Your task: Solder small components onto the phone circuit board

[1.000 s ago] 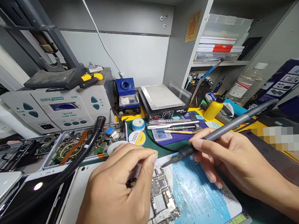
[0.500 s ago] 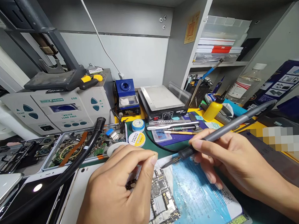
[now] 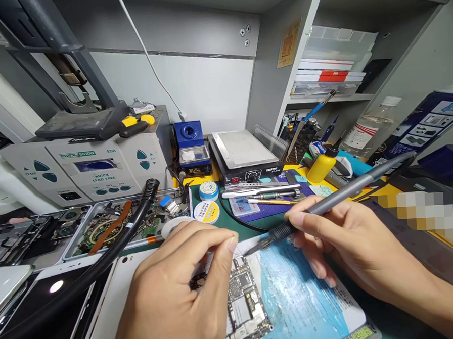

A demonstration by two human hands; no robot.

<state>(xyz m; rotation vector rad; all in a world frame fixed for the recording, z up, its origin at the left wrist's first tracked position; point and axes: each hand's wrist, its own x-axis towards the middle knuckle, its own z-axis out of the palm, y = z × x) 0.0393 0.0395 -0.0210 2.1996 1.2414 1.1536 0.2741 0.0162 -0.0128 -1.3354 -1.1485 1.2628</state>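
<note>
My right hand (image 3: 339, 229) holds a grey soldering iron (image 3: 341, 188) like a pen, its fingers closed near the black ribbed grip. The iron slants down to the left, and its tip is at the upper edge of a phone circuit board (image 3: 241, 287). My left hand (image 3: 183, 288) is over the board's left side, thumb and forefinger pinched together close to the tip. Whatever is in that pinch is too fine to make out. Part of the board is hidden behind this hand. Beneath the board lies a blue and white printed pad (image 3: 305, 292).
A hot-air station (image 3: 97, 163) stands at back left, its black hose (image 3: 127, 235) crossing over phones and a parts tray (image 3: 78, 243). Behind my hands are a heating plate (image 3: 244, 148), round tins (image 3: 207, 212) and several slim tools (image 3: 266, 193). A yellow bottle (image 3: 322, 165) stands at the right.
</note>
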